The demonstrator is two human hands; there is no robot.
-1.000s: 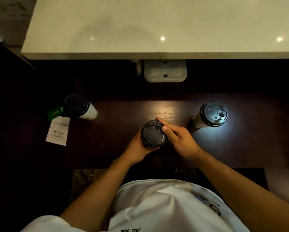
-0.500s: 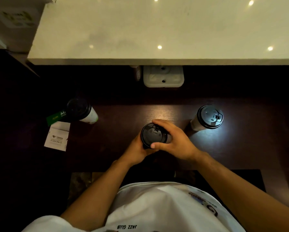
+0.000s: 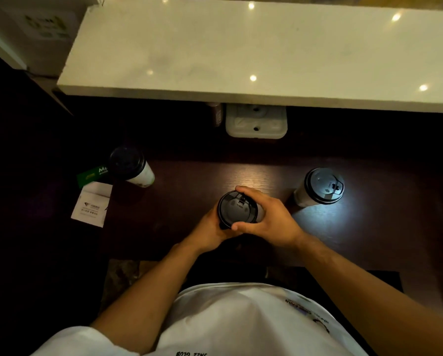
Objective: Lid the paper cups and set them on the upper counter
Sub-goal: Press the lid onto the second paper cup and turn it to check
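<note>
Right now both hands hold the middle cup (image 3: 237,210) on the dark lower counter (image 3: 189,191): the left hand (image 3: 210,231) wraps its side, the right hand (image 3: 269,219) curls round the black lid (image 3: 237,208). Uneven pressing could pop the rim loose or tip the cup (probably). Three lidded cups stand here, none on the upper counter (image 3: 241,47).

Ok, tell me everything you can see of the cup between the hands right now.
The middle cup stands upright on the dark wooden lower counter, capped with a black plastic lid with a sip tab at its far edge. Only a pale sliver of its side shows. The left hand grips it from the near left; the right hand wraps round the lid's rim, thumb near, fingers far.
</note>
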